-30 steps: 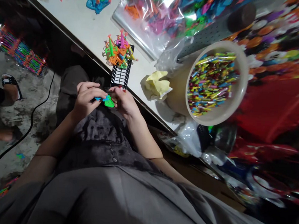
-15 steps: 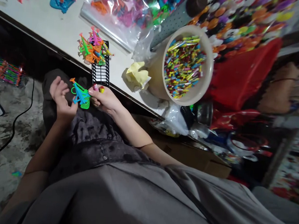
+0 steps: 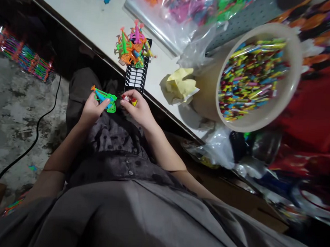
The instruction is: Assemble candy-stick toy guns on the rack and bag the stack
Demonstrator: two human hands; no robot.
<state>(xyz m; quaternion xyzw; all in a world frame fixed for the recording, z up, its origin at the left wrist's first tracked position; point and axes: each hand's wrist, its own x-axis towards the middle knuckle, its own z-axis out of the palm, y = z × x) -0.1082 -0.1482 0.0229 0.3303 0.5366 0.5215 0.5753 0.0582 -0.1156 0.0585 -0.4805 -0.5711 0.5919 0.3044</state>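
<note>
My left hand (image 3: pixel 91 110) is closed on a small plastic toy gun (image 3: pixel 111 105), green and blue with an orange suction-cup tip, held above my lap. Just to its right, my right hand (image 3: pixel 139 109) pinches small wrapped tubes (image 3: pixel 133 102); red, white and yellow ends poke out between the fingers. A narrow gap separates my right fingertips from the toy gun's back end. Beyond the hands, at the table edge, lies a black slotted rack (image 3: pixel 136 77). Piled on its far end are several toy guns (image 3: pixel 131 46) in orange, green and pink.
A beige bucket (image 3: pixel 207 90) full of colourful tubes stands on the white table (image 3: pixel 84 27), with crumpled yellow paper (image 3: pixel 180 83) beside it. Farther back lies a clear plastic bag (image 3: pixel 170 26) by bright toy parts. A black cable (image 3: pixel 37 131) crosses the floor at left.
The toy gun has passed from my right hand to my left, which was open before. My right hand keeps the small tubes. The whole view has shifted, moving the table items rightward.
</note>
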